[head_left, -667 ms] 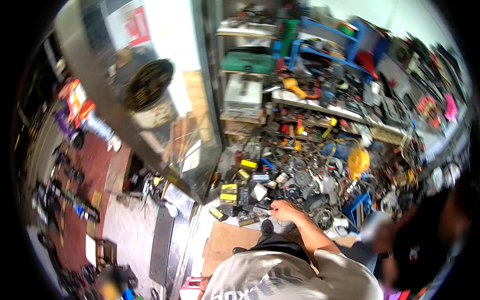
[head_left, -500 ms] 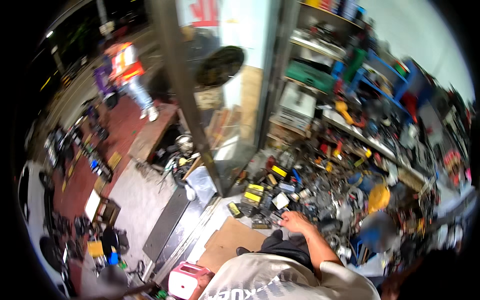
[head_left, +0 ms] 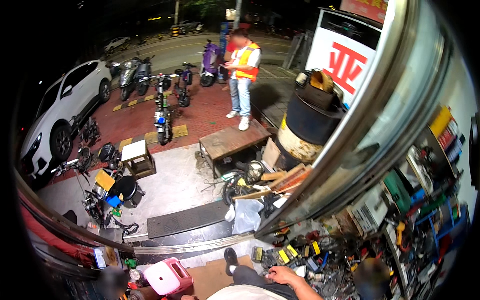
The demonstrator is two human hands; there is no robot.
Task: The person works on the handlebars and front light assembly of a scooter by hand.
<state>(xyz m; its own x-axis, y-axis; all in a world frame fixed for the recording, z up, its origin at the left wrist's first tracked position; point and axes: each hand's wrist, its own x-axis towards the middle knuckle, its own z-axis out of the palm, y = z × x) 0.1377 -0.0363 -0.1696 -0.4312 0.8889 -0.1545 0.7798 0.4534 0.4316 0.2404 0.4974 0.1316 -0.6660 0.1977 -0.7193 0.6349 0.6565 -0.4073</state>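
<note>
My right hand [head_left: 283,275] rests on my dark-trousered knee [head_left: 252,277] at the bottom of the view. Its fingers lie loosely apart with nothing in them. Just beyond it on the floor lie several small yellow-and-black boxes [head_left: 283,255] among scattered tools and parts. My black shoe [head_left: 230,260] stands on a sheet of brown cardboard [head_left: 207,277]. My left hand is out of view.
A pink-and-white box-shaped object [head_left: 167,276] sits at my lower left. A metal door frame [head_left: 350,150] slants across the right, with tool shelves [head_left: 425,200] behind it. Outside are a wooden bench [head_left: 232,140], a black barrel [head_left: 310,122], scooters [head_left: 162,107], a white car [head_left: 60,110] and a person in an orange vest [head_left: 243,67].
The view has swung left from the cluttered shelves to the doorway and street. My right hand has stayed by my knee near the yellow-and-black boxes.
</note>
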